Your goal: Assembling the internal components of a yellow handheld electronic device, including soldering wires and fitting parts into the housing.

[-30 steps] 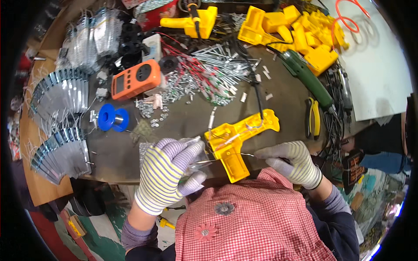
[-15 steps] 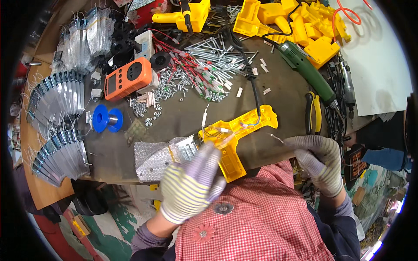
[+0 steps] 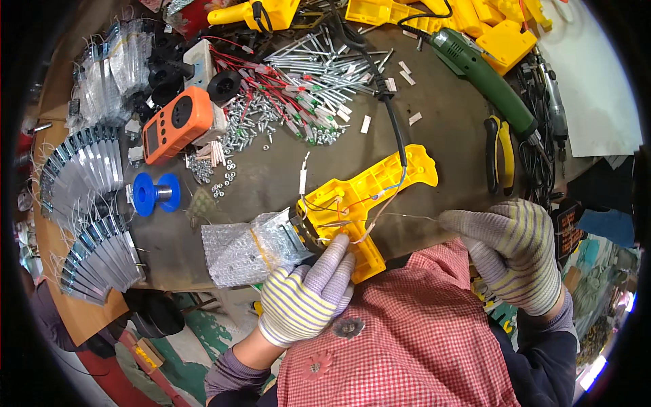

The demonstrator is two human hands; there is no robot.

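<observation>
A yellow pistol-shaped plastic housing half (image 3: 415,166) lies open side up at the bench edge, its handle toward me. A black cord (image 3: 392,122) enters its far right end, and thin coloured wires run across it. At its left end sits a metal part (image 3: 291,234) partly wrapped in bubble wrap (image 3: 227,254). My left hand (image 3: 305,298), in a striped glove, has its fingers pressed together on the housing beside the wires; its thumb is unclear. Right of the housing, my gloved right hand (image 3: 512,254) pinches a thin wire (image 3: 410,216) that stretches left to the housing.
A blue spool (image 3: 144,195), an orange meter (image 3: 180,125) and heaps of screws (image 3: 251,122) lie to the left and far side. Pliers (image 3: 500,154) and a green electric screwdriver (image 3: 485,85) lie at the right. Fanned metal strips (image 3: 95,247) line the left edge.
My left hand has come down onto the housing, uncovering the metal part's end. My right hand has moved slightly right and down, keeping its pinch. The whole view has shifted a little.
</observation>
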